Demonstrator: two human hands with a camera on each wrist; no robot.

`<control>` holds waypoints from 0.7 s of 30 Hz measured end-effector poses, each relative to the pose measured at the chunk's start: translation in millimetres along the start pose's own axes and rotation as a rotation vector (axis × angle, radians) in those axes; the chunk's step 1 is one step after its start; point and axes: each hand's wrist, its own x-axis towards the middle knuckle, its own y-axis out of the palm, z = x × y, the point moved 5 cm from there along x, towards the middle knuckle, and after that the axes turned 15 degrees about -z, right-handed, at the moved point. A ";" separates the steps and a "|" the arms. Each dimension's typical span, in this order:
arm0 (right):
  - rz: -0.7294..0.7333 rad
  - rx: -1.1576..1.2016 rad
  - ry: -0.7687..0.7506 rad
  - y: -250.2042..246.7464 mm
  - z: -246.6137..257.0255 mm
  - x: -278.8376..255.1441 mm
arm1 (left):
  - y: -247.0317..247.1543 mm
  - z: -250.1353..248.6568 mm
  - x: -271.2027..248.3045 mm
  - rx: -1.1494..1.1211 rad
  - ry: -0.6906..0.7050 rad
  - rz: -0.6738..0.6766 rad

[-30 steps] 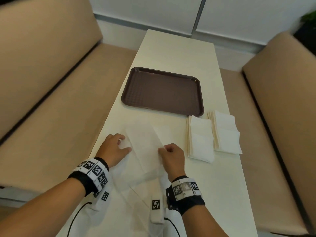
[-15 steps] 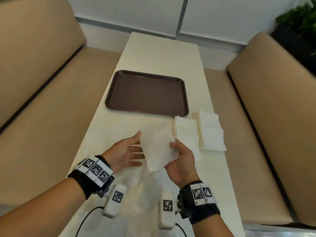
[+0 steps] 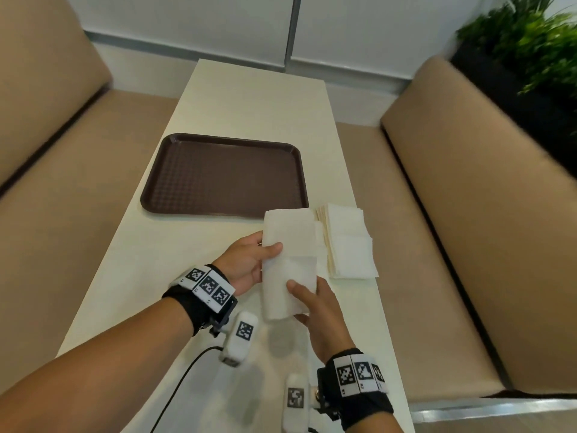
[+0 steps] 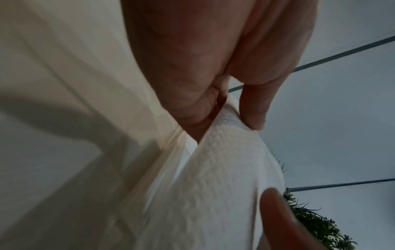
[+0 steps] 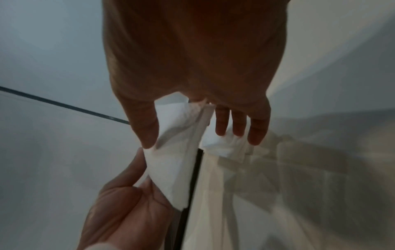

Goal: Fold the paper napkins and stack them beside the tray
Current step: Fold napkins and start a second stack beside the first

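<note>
A folded white napkin [image 3: 288, 260] is held in the air above the table, just in front of the brown tray [image 3: 224, 176]. My left hand [image 3: 249, 260] pinches its left edge, thumb on top. My right hand [image 3: 312, 307] pinches its near right corner, thumb on top and fingers underneath. The left wrist view has the napkin [image 4: 224, 177] under my left thumb. In the right wrist view the napkin [image 5: 175, 160] hangs between both hands. A stack of folded napkins [image 3: 346, 242] lies right of the tray's near corner; a second stack is mostly hidden behind the held napkin.
The cream table [image 3: 259, 98] runs away from me between two tan benches [image 3: 487, 245]. Unfolded napkins lie blurred at the table's near edge, under my wrists. A green plant [image 3: 537, 48] stands at the far right.
The napkin went from lying on the table to being folded in the air. Both hands carried it forward and right, towards the stacks. My view swung to the right.
</note>
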 end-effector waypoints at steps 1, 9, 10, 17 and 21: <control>-0.019 -0.006 -0.007 -4.5 4.2 2.2 | 7.6 -0.3 6.7 0.003 -0.003 0.017; -0.121 -0.054 0.017 -39.6 16.4 32.1 | 42.7 2.1 50.1 -0.002 -0.039 0.018; -0.131 -0.050 0.030 -42.1 15.8 35.1 | 42.2 2.9 54.6 0.024 -0.026 -0.005; -0.246 -0.084 0.041 -49.4 15.7 54.2 | 23.8 1.2 84.6 0.410 0.153 -0.323; -0.312 -0.184 0.020 -50.6 10.4 64.6 | 19.7 0.1 96.6 0.737 0.348 -0.393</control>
